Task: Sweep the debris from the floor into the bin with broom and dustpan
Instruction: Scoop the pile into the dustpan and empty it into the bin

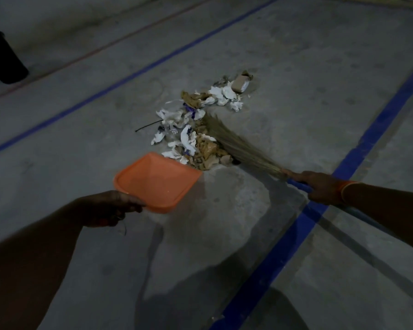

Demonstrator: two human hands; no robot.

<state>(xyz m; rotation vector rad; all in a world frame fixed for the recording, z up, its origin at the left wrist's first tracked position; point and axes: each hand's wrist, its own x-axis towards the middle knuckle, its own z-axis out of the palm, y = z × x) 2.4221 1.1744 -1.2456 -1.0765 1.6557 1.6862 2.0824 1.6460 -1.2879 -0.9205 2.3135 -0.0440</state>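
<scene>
We note the left hand [110, 207] curled around the near end of the orange plastic dustpan [156, 181], gripping it; the pan is tilted with its open lip toward the heap, just beside the nearest scraps, and we cannot tell whether that lip touches the floor. The pan's interior looks empty. The right hand [320, 186] has its grip closed round the blue handle of the straw-bristled broom [234, 144], just behind the bristle bundle; an orange bangle [343, 190] sits on that wrist. The bristles lie against the right side of the elongated heap of torn white paper, brown scraps and a small tan box, the debris [198, 125], which rests on the grey concrete floor [296, 75] between two blue painted lines [358, 148]. A thin dark stick [148, 126] lies at the heap's left edge. The black bin [3, 57] stands well apart, far left. Our judgement: gathering looks done; loading the pan has not begun, and carrying and tipping into the bin remain.
</scene>
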